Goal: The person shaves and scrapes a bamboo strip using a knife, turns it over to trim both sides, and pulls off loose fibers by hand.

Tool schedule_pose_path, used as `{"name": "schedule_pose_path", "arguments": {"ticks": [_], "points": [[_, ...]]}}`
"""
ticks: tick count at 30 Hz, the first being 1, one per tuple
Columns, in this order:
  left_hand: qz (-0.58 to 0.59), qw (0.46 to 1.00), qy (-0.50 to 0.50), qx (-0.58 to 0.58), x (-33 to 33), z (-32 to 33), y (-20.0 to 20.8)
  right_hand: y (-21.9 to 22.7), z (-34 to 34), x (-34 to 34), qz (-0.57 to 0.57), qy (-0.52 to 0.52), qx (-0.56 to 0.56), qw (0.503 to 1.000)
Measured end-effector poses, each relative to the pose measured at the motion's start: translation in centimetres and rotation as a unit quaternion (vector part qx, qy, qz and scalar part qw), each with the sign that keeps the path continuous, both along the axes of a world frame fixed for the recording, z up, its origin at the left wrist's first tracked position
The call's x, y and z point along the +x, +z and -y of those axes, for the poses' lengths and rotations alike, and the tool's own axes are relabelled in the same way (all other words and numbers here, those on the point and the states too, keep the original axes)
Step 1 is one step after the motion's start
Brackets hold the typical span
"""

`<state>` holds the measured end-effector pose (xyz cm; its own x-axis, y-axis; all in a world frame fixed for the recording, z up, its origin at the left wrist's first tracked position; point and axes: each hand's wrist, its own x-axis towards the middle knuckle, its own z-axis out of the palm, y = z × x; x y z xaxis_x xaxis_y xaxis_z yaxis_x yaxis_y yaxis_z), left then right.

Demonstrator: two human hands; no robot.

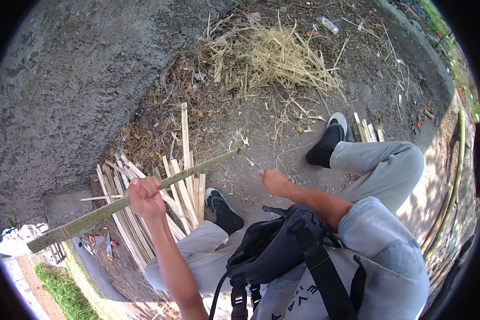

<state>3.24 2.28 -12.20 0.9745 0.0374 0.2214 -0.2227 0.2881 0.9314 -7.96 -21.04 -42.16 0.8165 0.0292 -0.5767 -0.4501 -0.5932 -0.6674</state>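
Observation:
My left hand (pixel 145 198) is closed around a long, flat, greenish-brown bamboo strip (pixel 201 166), which slants from the lower left up to the middle of the view. To the right of the strip's far end, my right hand (pixel 273 182) is closed on a thin, narrow tool that looks like a knife (pixel 250 160). Its tip meets or nearly meets the strip's end; contact is hard to make out. Pale curled shavings (pixel 242 141) show at that end. Below my left hand lies a bundle of pale split strips (pixel 132 226), beside my left foot (pixel 222 210).
A heap of straw-coloured shavings (pixel 282 58) lies on the dirt ahead. A rough grey wall (pixel 85 90) rises at the left. More short strips (pixel 366 130) lie past my right foot (pixel 325 141). Long poles (pixel 456 170) lie far right. A black bag (pixel 277 242) hangs across my front.

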Motion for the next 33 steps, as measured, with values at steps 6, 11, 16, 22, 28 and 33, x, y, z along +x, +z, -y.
{"name": "schedule_pose_path", "arguments": {"ticks": [6,11,16,22,28,33], "points": [[0.004,1.0,-0.015,0.012,-0.2,-1.4,-0.8,3.9,0.1,1.3,0.03,0.022,-0.016,0.999],[-0.008,1.0,0.003,-0.001,0.0,-2.5,-1.0,0.7,1.5,-1.2,0.034,0.021,-0.033,0.999],[-0.003,1.0,0.01,0.001,0.6,-2.2,-0.7,1.3,1.0,0.3,0.011,0.011,-0.063,0.998],[-0.007,1.0,-0.006,0.001,0.1,-2.8,-1.0,-0.4,1.4,-0.2,0.022,-0.013,-0.058,0.998],[-0.018,1.0,0.022,0.008,0.1,-2.1,-0.5,1.1,1.7,0.5,0.021,0.017,-0.102,0.994],[-0.013,1.0,0.006,0.005,-0.1,-2.8,-0.8,-0.7,2.9,-0.5,-0.027,0.006,-0.116,0.993]]}}
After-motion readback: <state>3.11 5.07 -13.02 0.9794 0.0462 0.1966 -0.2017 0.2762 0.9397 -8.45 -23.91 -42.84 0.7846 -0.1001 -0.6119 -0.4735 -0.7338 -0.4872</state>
